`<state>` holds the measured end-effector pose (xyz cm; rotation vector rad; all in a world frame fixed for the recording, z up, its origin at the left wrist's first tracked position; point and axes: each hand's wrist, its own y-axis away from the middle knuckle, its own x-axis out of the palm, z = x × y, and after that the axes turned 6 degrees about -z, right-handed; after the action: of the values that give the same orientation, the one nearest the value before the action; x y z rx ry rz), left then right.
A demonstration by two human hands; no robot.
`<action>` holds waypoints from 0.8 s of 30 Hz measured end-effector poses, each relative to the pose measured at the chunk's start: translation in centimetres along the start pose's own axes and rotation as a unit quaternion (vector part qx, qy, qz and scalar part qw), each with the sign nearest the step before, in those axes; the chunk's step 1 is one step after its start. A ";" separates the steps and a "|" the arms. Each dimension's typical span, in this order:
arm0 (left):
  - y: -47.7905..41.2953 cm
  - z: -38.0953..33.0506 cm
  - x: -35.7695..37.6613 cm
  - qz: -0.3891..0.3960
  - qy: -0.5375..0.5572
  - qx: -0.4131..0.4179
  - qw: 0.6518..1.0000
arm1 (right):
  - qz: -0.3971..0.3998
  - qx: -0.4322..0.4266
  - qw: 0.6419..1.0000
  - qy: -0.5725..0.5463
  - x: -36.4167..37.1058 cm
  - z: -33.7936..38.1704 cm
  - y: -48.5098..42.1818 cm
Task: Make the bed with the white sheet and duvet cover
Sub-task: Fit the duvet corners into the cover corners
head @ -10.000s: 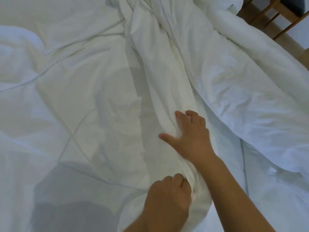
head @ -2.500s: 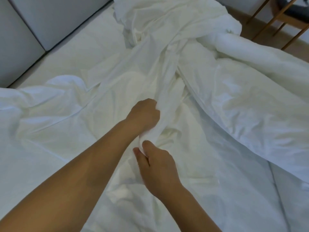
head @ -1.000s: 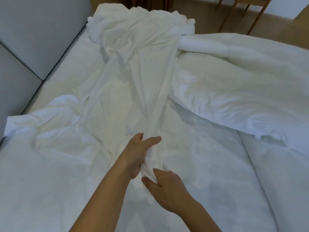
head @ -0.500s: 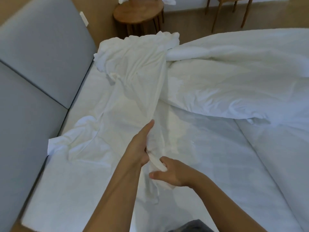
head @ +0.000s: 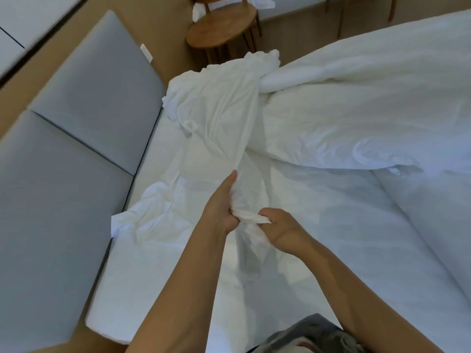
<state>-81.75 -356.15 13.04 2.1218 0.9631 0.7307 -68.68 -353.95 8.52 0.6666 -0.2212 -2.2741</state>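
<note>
Forearms are reaching forward from the lower edge of the view, both bare, and are converging over the middle of the bed. The left hand (head: 221, 208) is gripping a gathered rope of white cloth (head: 219, 118), its fingers curling round the bunch while one digit is stretching forward along the fold. The right hand (head: 281, 229) is sitting just beside it, almost touching, knuckles up, and is clenching the same bunch a little nearer its loose end, which is hanging down between the two wrists. Whether this cloth is the sheet or the duvet cover is not showing. From the hands the cloth is running away up the bed, fanning out in wrinkles and piling up at the far corner. A puffy duvet (head: 356, 110) is lying to its right, touching it. The mattress (head: 344, 238) is lying underneath. A grey padded headboard (head: 76, 161) is standing at the left, and a round wooden table (head: 220, 31) is standing beyond the bed.
</note>
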 end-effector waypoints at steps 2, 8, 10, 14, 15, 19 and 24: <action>0.4 -0.1 0.2 -0.059 -0.165 0.037 0.984 | 0.027 0.018 0.994 -0.107 -0.6 -0.3 0.2; 2.6 1.2 2.4 0.037 -0.492 0.221 0.841 | 0.027 0.160 0.857 -0.489 -1.8 1.2 -1.7; 2.7 1.8 2.6 0.082 -0.540 0.208 0.811 | -0.012 0.196 0.816 -0.544 -2.3 1.7 -2.5; 2.5 1.5 1.9 0.084 -0.493 0.093 0.861 | -0.141 0.207 0.788 -0.562 -3.9 1.3 -3.5; 2.2 1.5 1.9 0.038 -0.462 0.089 0.882 | -0.141 0.208 0.796 -0.550 -4.0 1.4 -3.5; -0.2 1.5 2.9 -0.084 -0.320 0.037 0.943 | -0.067 0.209 0.834 -0.506 -4.3 2.1 -2.8; -1.2 2.1 3.9 -0.107 -0.297 0.151 0.937 | 0.012 0.188 0.876 -0.443 -5.4 0.7 -2.6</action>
<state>-78.47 -353.20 11.66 2.2418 0.9761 -0.1869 -67.44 -348.35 10.37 -0.2620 -1.1183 -2.3739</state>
